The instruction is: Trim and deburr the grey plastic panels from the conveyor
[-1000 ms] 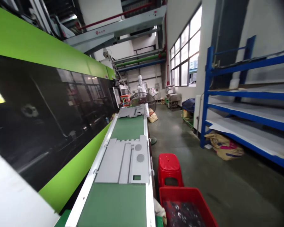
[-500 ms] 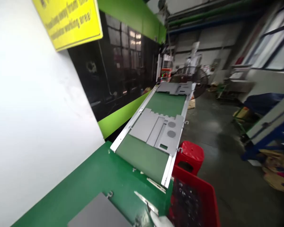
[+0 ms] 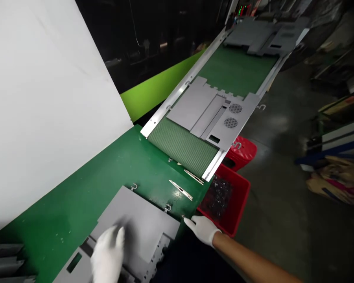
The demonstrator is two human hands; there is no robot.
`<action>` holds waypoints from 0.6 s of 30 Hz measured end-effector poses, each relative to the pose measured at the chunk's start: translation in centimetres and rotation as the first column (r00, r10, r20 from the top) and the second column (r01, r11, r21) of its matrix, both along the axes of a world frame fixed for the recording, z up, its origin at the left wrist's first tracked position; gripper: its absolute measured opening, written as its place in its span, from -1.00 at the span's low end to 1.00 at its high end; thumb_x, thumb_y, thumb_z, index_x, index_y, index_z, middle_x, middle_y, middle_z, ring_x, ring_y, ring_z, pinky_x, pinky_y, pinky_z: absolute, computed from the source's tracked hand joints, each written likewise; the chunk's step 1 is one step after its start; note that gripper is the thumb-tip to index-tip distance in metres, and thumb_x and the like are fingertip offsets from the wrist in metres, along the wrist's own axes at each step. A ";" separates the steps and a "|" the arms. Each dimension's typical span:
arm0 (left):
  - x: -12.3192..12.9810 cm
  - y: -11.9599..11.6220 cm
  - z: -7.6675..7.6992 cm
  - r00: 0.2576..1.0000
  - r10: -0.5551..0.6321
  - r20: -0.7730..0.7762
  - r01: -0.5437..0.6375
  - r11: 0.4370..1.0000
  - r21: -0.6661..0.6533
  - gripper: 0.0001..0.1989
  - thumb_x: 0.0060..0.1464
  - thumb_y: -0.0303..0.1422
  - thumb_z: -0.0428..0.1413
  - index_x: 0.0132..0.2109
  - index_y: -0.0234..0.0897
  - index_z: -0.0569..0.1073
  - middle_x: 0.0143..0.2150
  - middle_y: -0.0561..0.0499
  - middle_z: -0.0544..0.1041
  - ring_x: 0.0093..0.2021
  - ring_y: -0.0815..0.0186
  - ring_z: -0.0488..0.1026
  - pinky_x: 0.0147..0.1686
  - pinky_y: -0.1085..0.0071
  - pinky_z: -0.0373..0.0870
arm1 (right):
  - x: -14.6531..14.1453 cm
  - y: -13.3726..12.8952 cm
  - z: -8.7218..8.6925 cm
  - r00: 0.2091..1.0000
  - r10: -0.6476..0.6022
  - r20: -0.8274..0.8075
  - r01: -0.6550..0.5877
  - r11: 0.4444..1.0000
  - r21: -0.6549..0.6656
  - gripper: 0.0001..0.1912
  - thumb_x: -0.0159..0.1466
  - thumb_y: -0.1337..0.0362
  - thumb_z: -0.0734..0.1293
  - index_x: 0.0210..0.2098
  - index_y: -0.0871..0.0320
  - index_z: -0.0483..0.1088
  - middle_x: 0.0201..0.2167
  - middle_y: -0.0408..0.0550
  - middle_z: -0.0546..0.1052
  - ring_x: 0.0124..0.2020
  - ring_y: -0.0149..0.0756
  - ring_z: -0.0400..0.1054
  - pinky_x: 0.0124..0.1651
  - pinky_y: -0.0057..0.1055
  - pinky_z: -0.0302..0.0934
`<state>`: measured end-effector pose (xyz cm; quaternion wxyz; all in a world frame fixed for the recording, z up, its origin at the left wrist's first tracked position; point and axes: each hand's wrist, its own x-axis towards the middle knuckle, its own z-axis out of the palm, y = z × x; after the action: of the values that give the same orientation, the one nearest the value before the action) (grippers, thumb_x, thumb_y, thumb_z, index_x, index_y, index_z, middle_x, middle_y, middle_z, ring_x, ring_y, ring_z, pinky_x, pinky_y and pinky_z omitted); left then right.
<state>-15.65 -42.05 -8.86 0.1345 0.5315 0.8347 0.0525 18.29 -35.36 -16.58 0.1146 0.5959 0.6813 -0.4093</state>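
Note:
A grey plastic panel (image 3: 141, 220) lies on the green table (image 3: 106, 165) close to me, with small metal hooks at its far edge. My left hand (image 3: 108, 251), in a white glove, is over the panel, slightly blurred; what its fingers hold, if anything, cannot be made out. My right hand (image 3: 203, 229), also gloved, is just right of the panel near the table's edge, thumb and fingers pinched on something too small to make out. Two slim metal tools (image 3: 180, 190) lie beyond the panel. Another grey panel (image 3: 214, 114), with two round grilles, rests on the green conveyor belt (image 3: 183, 145).
A third panel (image 3: 265, 35) is farther up the belt. Below the conveyor, on the right, are a red bin (image 3: 238, 200) holding small dark pieces and a red stool (image 3: 244, 152). A white wall (image 3: 53, 98) borders the left. Grey parts (image 3: 4, 261) stand at lower left.
The view has tilted down and shows more of the table. My left hand has come into view over the near panel, and more of my right hand and forearm shows.

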 end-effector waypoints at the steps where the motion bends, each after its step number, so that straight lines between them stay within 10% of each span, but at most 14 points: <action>1: 1.4 2.2 -0.8 0.992 -0.103 0.076 0.103 0.995 0.011 -0.57 0.35 -0.09 -0.15 0.04 -0.22 0.48 0.11 -0.19 0.52 0.14 0.07 0.43 0.18 0.11 0.36 | 0.0 0.1 0.0 0.999 0.032 0.012 -0.032 0.999 -0.012 -0.26 0.37 -0.27 -0.08 -0.36 0.12 0.46 -0.29 0.18 0.61 -0.16 0.01 0.52 -0.13 -0.23 0.23; 5: 7.0 11.1 -3.8 0.793 -0.526 0.306 0.572 0.817 -0.079 -0.54 0.33 -0.03 -0.18 -0.01 -0.13 0.53 0.05 -0.07 0.58 0.08 0.13 0.47 0.33 0.11 0.08 | -1.0 0.6 -0.5 0.993 0.118 0.000 -0.118 0.993 0.002 -0.20 0.35 -0.30 -0.11 -0.27 0.16 0.50 -0.21 0.21 0.61 -0.13 0.03 0.51 -0.13 -0.21 0.25; 10: 9.4 15.8 -6.5 0.689 -0.539 0.484 0.724 0.493 -0.482 -0.39 0.23 0.14 -0.20 -0.29 -0.18 0.55 -0.29 -0.08 0.62 -0.22 0.11 0.54 0.00 0.16 0.30 | -2.9 2.3 -1.2 0.987 0.155 -0.041 -0.156 0.987 -0.024 -0.18 0.34 -0.32 -0.09 -0.18 0.18 0.51 -0.17 0.20 0.60 -0.11 0.02 0.50 -0.10 -0.22 0.26; 18: 9.5 16.0 -7.2 0.741 -0.456 0.492 0.671 0.519 -0.529 -0.37 0.21 0.18 -0.22 -0.26 -0.16 0.54 -0.29 -0.02 0.62 -0.22 0.12 0.52 0.03 0.12 0.17 | -3.2 4.0 -2.1 0.966 0.242 -0.088 -0.248 0.966 -0.066 -0.14 0.32 -0.34 -0.12 -0.14 0.17 0.53 -0.12 0.19 0.60 -0.07 0.01 0.49 -0.07 -0.21 0.27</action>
<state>-6.19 -26.04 -16.09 0.4493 0.6737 0.5420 -0.2248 15.13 -31.38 -18.72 0.1600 0.4855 0.7376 -0.4411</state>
